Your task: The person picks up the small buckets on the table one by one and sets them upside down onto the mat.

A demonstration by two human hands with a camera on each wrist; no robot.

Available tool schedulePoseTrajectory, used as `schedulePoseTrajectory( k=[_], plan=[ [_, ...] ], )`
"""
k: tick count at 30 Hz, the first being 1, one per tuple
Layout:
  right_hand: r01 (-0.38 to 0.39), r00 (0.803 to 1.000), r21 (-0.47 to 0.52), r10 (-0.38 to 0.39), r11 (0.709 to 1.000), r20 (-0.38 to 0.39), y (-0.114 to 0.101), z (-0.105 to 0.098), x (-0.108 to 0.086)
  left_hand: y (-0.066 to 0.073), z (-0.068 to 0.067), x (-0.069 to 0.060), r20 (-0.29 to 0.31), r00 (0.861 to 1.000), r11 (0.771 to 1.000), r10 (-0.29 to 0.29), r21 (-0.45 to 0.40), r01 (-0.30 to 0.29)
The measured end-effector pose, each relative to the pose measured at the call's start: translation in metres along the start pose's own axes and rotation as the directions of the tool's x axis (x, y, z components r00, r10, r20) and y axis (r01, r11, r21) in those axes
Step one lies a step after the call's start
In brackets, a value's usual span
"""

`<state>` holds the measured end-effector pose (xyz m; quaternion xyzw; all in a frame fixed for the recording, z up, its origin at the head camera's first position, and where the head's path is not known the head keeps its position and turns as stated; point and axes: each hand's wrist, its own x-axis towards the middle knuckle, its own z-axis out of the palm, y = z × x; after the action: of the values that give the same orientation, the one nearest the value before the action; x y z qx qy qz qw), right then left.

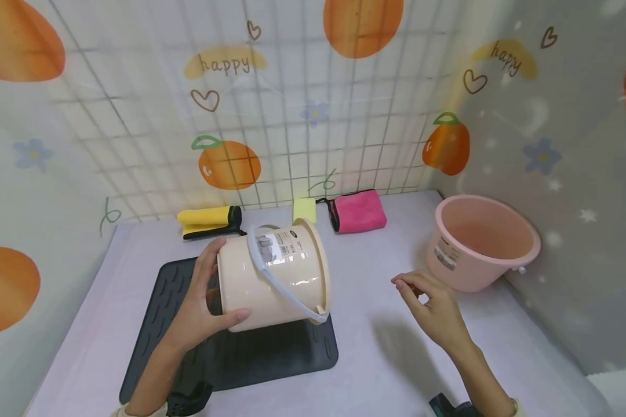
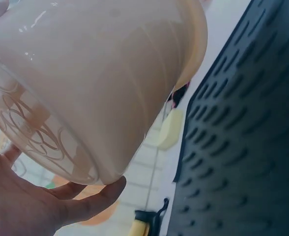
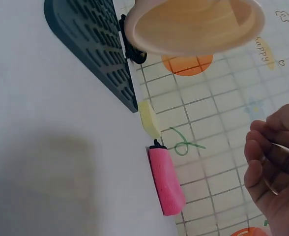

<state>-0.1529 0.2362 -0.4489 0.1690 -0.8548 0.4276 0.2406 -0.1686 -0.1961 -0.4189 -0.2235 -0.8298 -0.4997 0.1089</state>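
Observation:
A cream bucket [image 1: 271,278] with a pale blue-grey handle is tilted on its side above the dark ribbed mat [image 1: 271,359], its mouth facing right. My left hand [image 1: 200,307] grips it round the base, thumb on the near side; the left wrist view shows the fingers [image 2: 93,199] at the rim of the patterned bottom. My right hand [image 1: 433,307] is held in the air to the right of the bucket, fingers loosely bent, holding nothing. In the right wrist view the bucket's mouth [image 3: 198,27] lies well away from my right hand [image 3: 279,162].
A pink bucket [image 1: 480,243] stands at the back right, beyond my right hand. Along the back wall lie a folded yellow cloth item [image 1: 206,218], a pale yellow block [image 1: 305,209] and a folded pink cloth item [image 1: 359,212]. A dark object [image 1: 451,405] shows at the front edge.

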Motion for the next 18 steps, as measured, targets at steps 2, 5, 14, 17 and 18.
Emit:
schedulePoseTrajectory(
  k=[2, 5, 14, 17, 18],
  plan=[
    [0.017, 1.0, -0.032, -0.017, 0.999, 0.015, 0.001, -0.001, 0.001, 0.0, -0.008, -0.001, -0.002, 1.0, 1.0, -0.01, 0.02, 0.01],
    [0.041, 0.999, -0.071, -0.039, 0.997, 0.031, 0.003, -0.003, 0.001, 0.003, -0.02, -0.003, 0.002, 1.0, 0.999, -0.022, 0.048, 0.022],
    [0.073, 0.995, -0.134, -0.064, 0.988, 0.072, 0.01, -0.017, 0.008, 0.01, -0.054, -0.014, -0.026, 0.994, 0.986, -0.107, 0.123, 0.109],
    [0.09, 0.994, -0.161, -0.078, 0.983, 0.074, 0.015, -0.023, 0.007, 0.01, -0.059, -0.018, -0.037, 0.992, 0.981, -0.123, 0.147, 0.127],
    [0.095, 0.994, -0.169, -0.083, 0.981, 0.074, 0.016, -0.024, 0.007, 0.011, -0.061, -0.02, -0.039, 0.992, 0.98, -0.122, 0.153, 0.127]
  ],
)
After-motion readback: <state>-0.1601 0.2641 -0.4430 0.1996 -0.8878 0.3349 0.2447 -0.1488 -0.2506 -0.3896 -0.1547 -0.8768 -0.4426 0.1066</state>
